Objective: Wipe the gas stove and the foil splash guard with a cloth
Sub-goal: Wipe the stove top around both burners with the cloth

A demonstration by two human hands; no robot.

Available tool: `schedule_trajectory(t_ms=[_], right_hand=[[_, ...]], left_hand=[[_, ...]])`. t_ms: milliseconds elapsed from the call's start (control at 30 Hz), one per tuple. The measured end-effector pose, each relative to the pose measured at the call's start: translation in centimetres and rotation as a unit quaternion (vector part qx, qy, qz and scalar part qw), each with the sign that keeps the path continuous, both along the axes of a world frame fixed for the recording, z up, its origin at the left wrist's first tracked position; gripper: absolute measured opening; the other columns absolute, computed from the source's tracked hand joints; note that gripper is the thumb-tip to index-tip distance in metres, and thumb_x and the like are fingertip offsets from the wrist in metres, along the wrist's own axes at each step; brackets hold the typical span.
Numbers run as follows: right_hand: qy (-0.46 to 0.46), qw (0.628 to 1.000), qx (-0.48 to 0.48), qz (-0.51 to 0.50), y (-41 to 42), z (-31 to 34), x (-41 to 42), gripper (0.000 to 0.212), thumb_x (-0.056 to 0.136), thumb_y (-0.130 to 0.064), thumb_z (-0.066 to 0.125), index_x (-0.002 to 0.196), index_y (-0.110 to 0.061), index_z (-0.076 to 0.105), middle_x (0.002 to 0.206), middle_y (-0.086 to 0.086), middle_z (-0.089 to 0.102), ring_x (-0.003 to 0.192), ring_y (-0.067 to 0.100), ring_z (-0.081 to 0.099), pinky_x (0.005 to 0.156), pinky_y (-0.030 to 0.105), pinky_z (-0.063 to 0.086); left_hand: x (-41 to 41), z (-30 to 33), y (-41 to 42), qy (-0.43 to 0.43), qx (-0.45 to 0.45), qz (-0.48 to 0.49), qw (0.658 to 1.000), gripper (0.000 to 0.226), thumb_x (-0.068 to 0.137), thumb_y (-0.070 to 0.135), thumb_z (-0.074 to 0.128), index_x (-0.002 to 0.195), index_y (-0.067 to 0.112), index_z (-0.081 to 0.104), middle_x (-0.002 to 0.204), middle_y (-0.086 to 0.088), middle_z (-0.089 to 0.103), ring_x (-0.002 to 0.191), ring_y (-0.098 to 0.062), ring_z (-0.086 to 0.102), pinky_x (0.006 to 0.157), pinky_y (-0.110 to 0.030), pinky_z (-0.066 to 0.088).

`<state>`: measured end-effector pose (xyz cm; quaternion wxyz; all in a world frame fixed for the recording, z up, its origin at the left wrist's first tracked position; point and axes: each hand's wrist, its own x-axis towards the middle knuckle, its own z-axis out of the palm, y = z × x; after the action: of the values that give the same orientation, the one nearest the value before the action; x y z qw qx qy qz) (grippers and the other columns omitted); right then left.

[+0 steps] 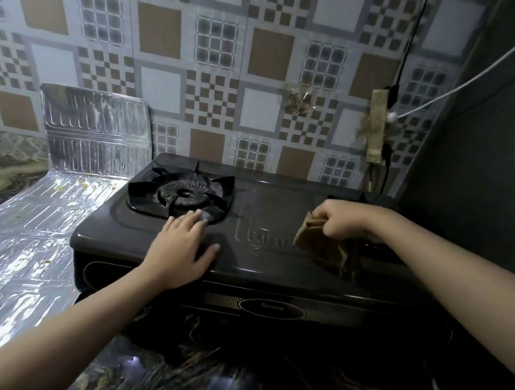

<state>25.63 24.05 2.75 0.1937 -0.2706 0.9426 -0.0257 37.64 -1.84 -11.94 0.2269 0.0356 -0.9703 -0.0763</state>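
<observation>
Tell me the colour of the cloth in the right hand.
The cloth is brown, olive-tinged, seen in the head view.

splash guard (52, 200) left of stove (257, 260)

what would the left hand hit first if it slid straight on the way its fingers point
Most likely the burner and its black pan support. The left hand lies flat on the stove, fingers pointing up and slightly right; the fingertips already look to be at the burner's front edge, though depth is unclear.
</observation>
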Motion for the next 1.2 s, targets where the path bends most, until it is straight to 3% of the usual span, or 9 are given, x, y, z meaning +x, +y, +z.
schedule_trajectory(t_ms=[133, 200, 400, 500, 567, 600, 667, 767, 1200], right_hand=[[0.035, 0.996, -0.081, 0.014, -3.7, 1.3, -3.8, 0.018, 0.077, 0.001, 0.048, 0.086, -0.002, 0.063, 0.074, 0.008, 0.056, 0.066, 0.020, 0.053, 0.055, 0.028, 0.040], [0.069, 0.992, -0.105, 0.016, -6.0, 1.2, -6.3, 0.012, 0.076, 0.002, 0.050, 0.078, -0.008, 0.057, 0.075, 0.007, 0.054, 0.069, 0.020, 0.053, 0.053, 0.026, 0.039], [0.173, 0.972, -0.161, 0.013, -12.9, -2.0, -13.4, 0.024, 0.077, -0.001, 0.055, 0.101, -0.004, 0.058, 0.102, 0.013, 0.060, 0.088, 0.028, 0.059, 0.072, 0.033, 0.053], [0.195, 0.967, -0.166, 0.014, -15.2, -4.4, -15.3, 0.027, 0.080, -0.002, 0.053, 0.107, -0.003, 0.059, 0.107, 0.015, 0.060, 0.086, 0.030, 0.058, 0.070, 0.033, 0.051], [0.127, 0.980, -0.150, 0.025, -16.1, -6.0, -16.5, 0.046, 0.079, -0.005, 0.050, 0.124, -0.012, 0.058, 0.120, 0.011, 0.057, 0.101, 0.030, 0.056, 0.080, 0.033, 0.048], [0.087, 0.986, -0.133, 0.042, -16.2, -6.8, -17.0, 0.056, 0.078, -0.006, 0.048, 0.133, -0.021, 0.053, 0.136, 0.007, 0.051, 0.119, 0.030, 0.050, 0.094, 0.036, 0.044], [0.042, 0.989, -0.116, 0.076, -16.0, -8.1, -17.8, 0.064, 0.081, -0.011, 0.046, 0.140, -0.034, 0.042, 0.157, -0.003, 0.024, 0.144, 0.026, 0.022, 0.117, 0.050, 0.017], [0.046, 0.986, -0.134, 0.086, -15.8, -9.6, -18.8, 0.055, 0.093, -0.019, 0.043, 0.144, -0.036, 0.033, 0.160, -0.007, 0.011, 0.148, 0.021, 0.006, 0.116, 0.056, -0.004], [0.040, 0.974, -0.174, 0.136, -11.8, -11.2, -9.5, 0.054, 0.097, -0.015, 0.040, 0.148, -0.028, 0.026, 0.160, -0.009, 0.007, 0.148, 0.012, 0.001, 0.114, 0.050, -0.012]], left_hand=[[-1.7, 0.5, 1.3, -0.135, -0.026, -0.069, 0.988, 0.117, 0.067, 0.088, -0.003, 0.153, 0.012, 0.022, 0.162, -0.003, 0.011, 0.149, -0.016, 0.007, 0.119, -0.035, 0.009], [-2.1, 0.3, 1.3, -0.155, -0.045, -0.064, 0.985, 0.122, 0.060, 0.086, -0.017, 0.155, 0.015, 0.013, 0.162, 0.000, 0.002, 0.149, -0.013, 0.000, 0.119, -0.033, 0.005], [-1.9, 0.2, 1.4, -0.142, -0.049, -0.057, 0.987, 0.112, 0.066, 0.082, -0.013, 0.155, 0.018, 0.009, 0.161, 0.002, -0.004, 0.148, -0.009, -0.005, 0.119, -0.029, 0.003], [-2.0, 0.1, 1.3, -0.144, -0.041, -0.055, 0.987, 0.107, 0.070, 0.081, -0.008, 0.155, 0.018, 0.009, 0.161, 0.003, -0.003, 0.148, -0.009, -0.005, 0.119, -0.030, 0.002], [-2.0, 0.1, 1.3, -0.139, -0.032, -0.054, 0.988, 0.105, 0.071, 0.081, -0.004, 0.154, 0.018, 0.011, 0.161, 0.003, -0.002, 0.148, -0.009, -0.004, 0.117, -0.030, 0.000], [-2.0, 0.0, 1.3, -0.139, -0.033, -0.054, 0.988, 0.105, 0.071, 0.081, -0.004, 0.154, 0.019, 0.010, 0.161, 0.004, -0.003, 0.148, -0.009, -0.004, 0.117, -0.029, 0.000], [-2.0, 0.1, 1.4, -0.137, -0.036, -0.055, 0.988, 0.106, 0.070, 0.081, -0.006, 0.155, 0.020, 0.009, 0.160, 0.005, -0.005, 0.148, -0.008, -0.005, 0.117, -0.028, -0.001], [-2.0, 0.1, 1.4, -0.140, -0.038, -0.050, 0.988, 0.099, 0.076, 0.081, -0.002, 0.155, 0.021, 0.008, 0.161, 0.006, -0.005, 0.148, -0.007, -0.006, 0.117, -0.028, -0.001], [-1.9, 0.3, 1.7, -0.138, -0.050, -0.039, 0.988, 0.101, 0.073, 0.076, 0.004, 0.154, 0.018, 0.016, 0.162, 0.002, 0.004, 0.148, -0.009, 0.003, 0.119, -0.031, 0.009]])
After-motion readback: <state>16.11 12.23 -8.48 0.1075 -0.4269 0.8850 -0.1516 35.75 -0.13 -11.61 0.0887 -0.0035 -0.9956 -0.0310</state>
